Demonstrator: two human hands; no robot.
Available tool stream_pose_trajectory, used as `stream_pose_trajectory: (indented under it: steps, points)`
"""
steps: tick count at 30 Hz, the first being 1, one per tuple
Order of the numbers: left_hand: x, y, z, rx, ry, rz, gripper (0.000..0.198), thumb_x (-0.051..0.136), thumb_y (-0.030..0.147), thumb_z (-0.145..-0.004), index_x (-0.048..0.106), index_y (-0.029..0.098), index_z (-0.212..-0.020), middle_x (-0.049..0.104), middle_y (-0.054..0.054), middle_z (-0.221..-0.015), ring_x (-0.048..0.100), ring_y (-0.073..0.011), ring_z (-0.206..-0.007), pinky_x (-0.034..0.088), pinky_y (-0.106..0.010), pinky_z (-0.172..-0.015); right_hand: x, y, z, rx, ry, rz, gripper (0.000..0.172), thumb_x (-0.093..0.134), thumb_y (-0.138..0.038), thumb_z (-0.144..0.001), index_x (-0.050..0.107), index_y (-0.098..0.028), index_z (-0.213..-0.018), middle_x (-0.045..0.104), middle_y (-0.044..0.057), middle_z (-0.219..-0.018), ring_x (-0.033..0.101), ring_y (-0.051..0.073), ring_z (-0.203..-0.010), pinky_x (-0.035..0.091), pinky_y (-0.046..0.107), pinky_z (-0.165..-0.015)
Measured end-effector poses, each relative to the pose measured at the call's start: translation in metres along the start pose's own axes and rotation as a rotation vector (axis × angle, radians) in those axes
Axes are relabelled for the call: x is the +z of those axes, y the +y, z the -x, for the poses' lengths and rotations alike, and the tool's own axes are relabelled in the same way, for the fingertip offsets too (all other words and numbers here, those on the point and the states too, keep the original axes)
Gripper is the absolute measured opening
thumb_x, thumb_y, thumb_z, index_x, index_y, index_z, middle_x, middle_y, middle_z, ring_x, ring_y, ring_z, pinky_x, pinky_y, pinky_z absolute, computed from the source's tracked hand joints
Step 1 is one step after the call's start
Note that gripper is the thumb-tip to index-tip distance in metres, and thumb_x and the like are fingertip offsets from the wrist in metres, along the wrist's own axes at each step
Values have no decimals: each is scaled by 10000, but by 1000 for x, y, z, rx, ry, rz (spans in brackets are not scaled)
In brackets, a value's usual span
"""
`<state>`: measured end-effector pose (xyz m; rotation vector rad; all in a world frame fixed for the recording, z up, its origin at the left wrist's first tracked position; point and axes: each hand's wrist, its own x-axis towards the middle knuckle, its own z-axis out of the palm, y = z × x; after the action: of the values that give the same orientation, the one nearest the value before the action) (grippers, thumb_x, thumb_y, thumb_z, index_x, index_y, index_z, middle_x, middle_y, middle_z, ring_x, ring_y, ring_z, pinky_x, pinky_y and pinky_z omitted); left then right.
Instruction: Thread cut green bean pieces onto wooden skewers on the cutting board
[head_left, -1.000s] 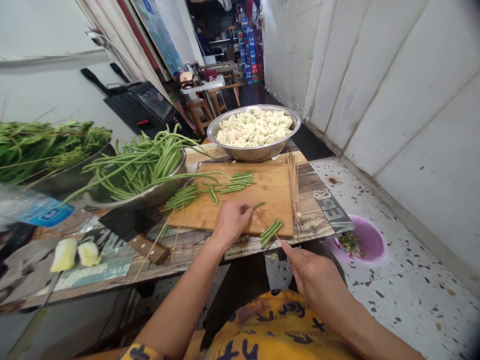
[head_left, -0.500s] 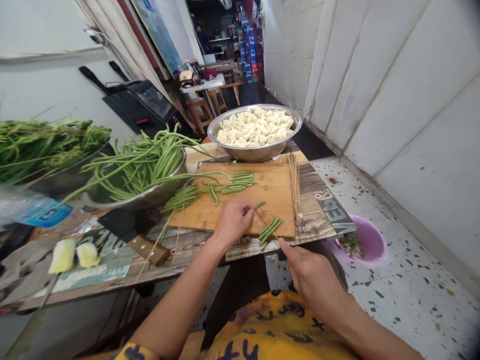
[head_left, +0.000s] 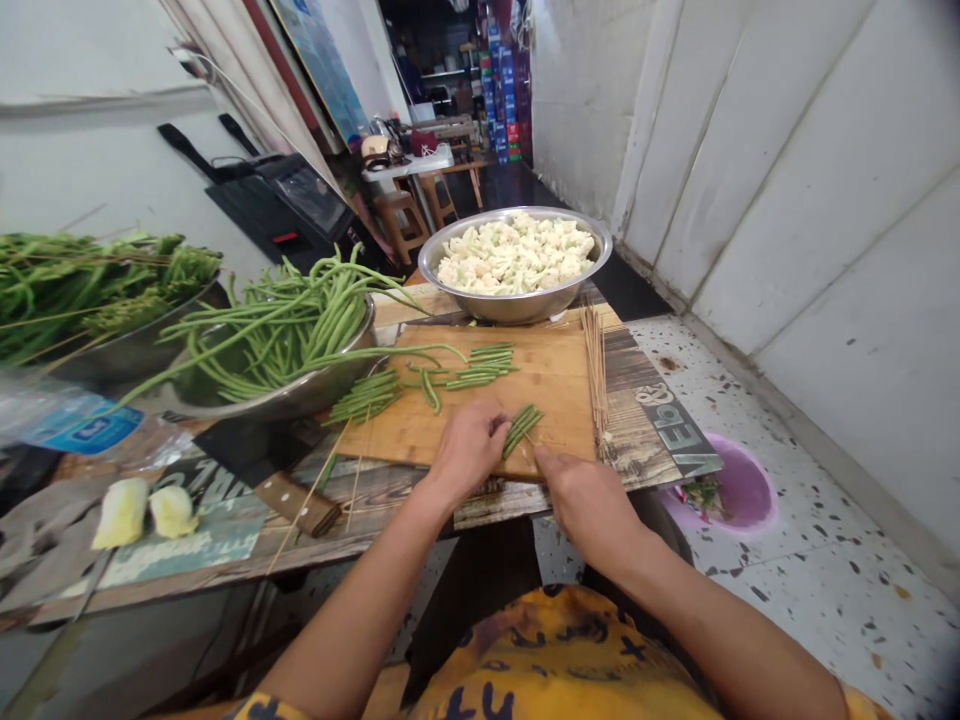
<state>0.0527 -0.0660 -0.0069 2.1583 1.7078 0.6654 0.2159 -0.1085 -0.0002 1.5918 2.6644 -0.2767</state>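
Note:
My left hand (head_left: 474,440) is closed at the front of the wooden cutting board (head_left: 555,370), thumb and fingers pinching a cut green bean at the left side of a short row of bean pieces (head_left: 523,430). The row sits on a thin bamboo skewer (head_left: 531,439). My right hand (head_left: 589,500) is closed on that skewer just right of the row, most of it hidden by the fingers. More cut green beans (head_left: 480,368) lie on the board behind my left hand, and another pile (head_left: 365,397) rests at its left edge.
A steel basin of cauliflower (head_left: 517,308) stands behind the board. Loose skewers (head_left: 595,370) lie along its right edge. To the left are a bowl of long beans (head_left: 300,385), a cleaver (head_left: 300,503) and two pale vegetable chunks (head_left: 122,512). A purple tub (head_left: 761,490) is on the floor.
My right hand has moved left and slightly up, bringing the skewered beans against my left fingers. The bean piece in my left hand now lies alongside the row.

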Motion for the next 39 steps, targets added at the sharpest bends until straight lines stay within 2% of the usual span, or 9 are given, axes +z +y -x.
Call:
stream_pose_trajectory:
  steps: [3,8,11,14,20,23,29,34,39]
  points:
    - [-4,-9,-1,-35,26,11,184,501,162,-776,680,173,-737,663,-12,-713,569,-132,-681,399,-227,-643,2,2,3,-3,16,-6,438,395,-113,-859,477,-115,-1289,688,119,-903,651,202,-752,463,257,-612]
    - [-17,-36,-16,-122,257,-251,228,504,179,-785,695,149,-906,687,-74,-874,597,-201,-824,440,-291,-770,8,4,10,13,38,-32,452,406,-106,-850,465,-127,-1298,686,118,-920,653,203,-777,463,258,-616]
    - [-20,-47,-31,-94,212,-432,277,511,139,-767,676,114,-988,676,-117,-926,580,-246,-902,424,-340,-836,9,4,12,20,45,-62,431,392,-111,-865,475,-132,-1287,690,113,-935,654,199,-806,468,255,-638]
    - [-18,-51,-40,-92,145,-508,254,508,133,-768,681,105,-952,673,-136,-924,571,-263,-904,421,-361,-835,10,7,15,12,55,-98,410,373,-106,-878,488,-134,-1270,685,121,-981,648,186,-866,471,243,-694]
    - [-13,-42,-34,-8,150,-478,193,522,166,-782,684,144,-884,657,-95,-895,549,-238,-887,424,-332,-803,11,12,27,13,71,-154,413,356,-101,-884,496,-135,-1270,664,130,-1074,643,176,-911,468,240,-765]
    - [-13,-38,-31,-19,137,-476,185,515,182,-795,696,154,-814,645,-93,-885,543,-234,-892,421,-331,-814,11,12,29,19,68,-153,411,344,-111,-892,505,-134,-1269,671,129,-1055,651,190,-882,480,255,-731]
    - [-14,-29,-26,-23,118,-453,200,503,174,-799,700,138,-796,654,-102,-854,553,-229,-868,420,-327,-803,14,13,28,14,117,-164,404,350,-118,-896,515,-133,-1265,670,117,-1068,645,184,-911,481,247,-748]
    - [-3,-12,-7,-55,56,-244,167,547,226,-797,701,163,-799,681,-64,-805,585,-195,-790,425,-288,-734,24,17,39,-5,177,-142,432,369,-99,-871,504,-128,-1280,694,113,-948,660,183,-788,497,259,-693]
    - [2,-4,1,-84,81,-147,157,556,210,-789,709,180,-777,695,-51,-809,600,-182,-776,424,-269,-696,32,22,57,-69,247,-180,463,362,-69,-843,501,-91,-1284,688,128,-906,655,183,-754,508,275,-694]
